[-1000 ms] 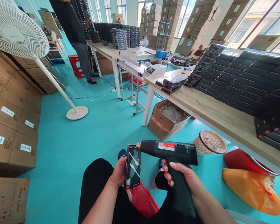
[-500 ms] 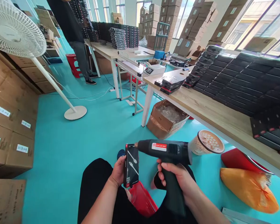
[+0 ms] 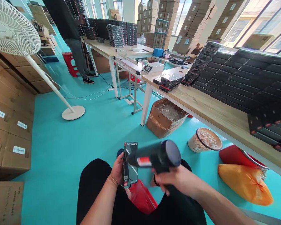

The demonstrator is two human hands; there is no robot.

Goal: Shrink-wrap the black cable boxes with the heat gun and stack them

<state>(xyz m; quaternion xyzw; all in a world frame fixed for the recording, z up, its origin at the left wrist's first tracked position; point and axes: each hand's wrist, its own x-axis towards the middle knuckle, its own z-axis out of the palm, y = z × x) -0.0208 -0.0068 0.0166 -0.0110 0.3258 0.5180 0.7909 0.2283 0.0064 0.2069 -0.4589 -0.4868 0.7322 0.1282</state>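
Observation:
My left hand (image 3: 117,170) grips a slim black box (image 3: 130,175) by its left side, held upright above my lap. A white cable is pictured on its front, partly covered now. In my right hand (image 3: 175,181) is a black heat gun (image 3: 152,155) with a red and white label, fingers wrapped round its handle. Its nozzle points left at the box's front, close to it; whether they touch I cannot tell. The gun is blurred by motion. Below the box, between my legs, shows something red (image 3: 144,197), perhaps a stool.
A wooden table (image 3: 201,103) on the right bears stacked black boxes (image 3: 227,81). Beneath and beside it are an open carton (image 3: 166,117), a waste basket (image 3: 204,140) and an orange bag (image 3: 244,184). A fan (image 3: 73,112) and cartons (image 3: 11,137) stand left. Another person (image 3: 76,47) stands behind.
The heat gun has swung: its rear now faces me more and its nozzle has dropped from the box's top edge to its front. The left hand keeps hold of the box.

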